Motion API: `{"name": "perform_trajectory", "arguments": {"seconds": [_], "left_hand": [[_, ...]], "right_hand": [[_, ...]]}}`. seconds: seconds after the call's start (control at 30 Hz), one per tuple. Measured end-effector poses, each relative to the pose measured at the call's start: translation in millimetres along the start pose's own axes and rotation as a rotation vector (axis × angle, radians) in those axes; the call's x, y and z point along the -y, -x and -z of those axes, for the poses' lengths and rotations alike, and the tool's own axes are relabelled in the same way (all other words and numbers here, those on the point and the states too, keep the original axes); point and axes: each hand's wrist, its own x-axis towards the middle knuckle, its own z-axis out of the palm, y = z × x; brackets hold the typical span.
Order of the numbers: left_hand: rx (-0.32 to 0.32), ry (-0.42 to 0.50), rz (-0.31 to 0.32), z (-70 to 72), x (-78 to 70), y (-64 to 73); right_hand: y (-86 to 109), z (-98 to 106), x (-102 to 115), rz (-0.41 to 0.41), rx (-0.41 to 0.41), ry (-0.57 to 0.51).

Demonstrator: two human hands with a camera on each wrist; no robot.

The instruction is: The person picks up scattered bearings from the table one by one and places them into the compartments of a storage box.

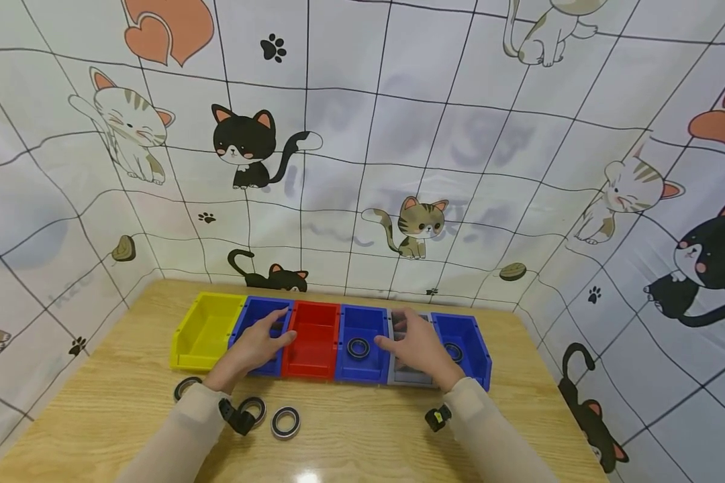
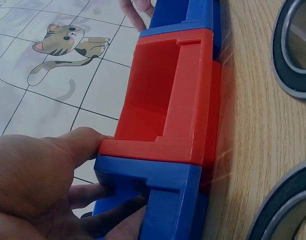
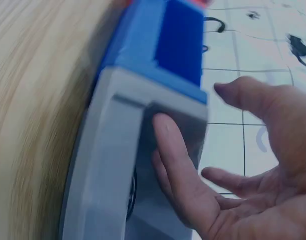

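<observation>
My left hand (image 1: 256,345) reaches over the left blue bin (image 1: 273,367); its fingers dip inside and the thumb lies at the wall beside the red bin (image 1: 312,335). Nothing shows in its grasp, though some fingertips are hidden. Over the grey bin (image 1: 409,378) is my right hand (image 1: 421,345), thumb and fingers spread apart. In the right wrist view, part of a dark ring (image 3: 132,196) shows inside the grey bin. A ball bearing (image 1: 350,351) lies in the middle blue bin (image 1: 362,320), and another bearing (image 1: 460,351) in the right blue bin (image 1: 476,349).
A yellow bin (image 1: 208,329) ends the row at the left. On the wooden table (image 1: 350,429), in front of the bins, lie three bearings: one (image 1: 180,390) beside the left wrist, one (image 1: 261,406) partly behind the wrist camera, one (image 1: 275,428) further right. Cat-print sheeting (image 1: 338,134) hangs around.
</observation>
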Motion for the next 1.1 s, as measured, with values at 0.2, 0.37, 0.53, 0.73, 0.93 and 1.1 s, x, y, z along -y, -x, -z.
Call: {"name": "perform_trajectory", "arguments": {"seconds": [0.2, 0.37, 0.53, 0.73, 0.93, 1.1], "left_hand": [[0.002, 0.01, 0.007, -1.7, -0.9, 2.6], [0.002, 0.003, 0.01, -3.3, -1.7, 4.4], [0.001, 0.002, 0.011, -1.0, -2.7, 2.7], [0.006, 0.013, 0.007, 1.2, -4.3, 0.9], [-0.003, 0.044, -0.011, 0.0, -6.1, 2.6], [-0.043, 0.004, -0.024, 0.2, -9.7, 5.9]], "right_hand": [[-0.8, 5.8, -1.1, -0.158, 0.096, -0.26], [-0.5, 6.6, -5.4, -0.221, 0.143, -0.337], [-5.5, 7.4, -5.8, -0.234, 0.145, -0.345], [-9.4, 6.0, -5.6, -0.22, 0.114, -0.316], [-6.5, 3.4, -6.5, -0.198, 0.101, -0.326], [-5.1, 2.7, -5.4, -0.188, 0.091, -0.33]]}}
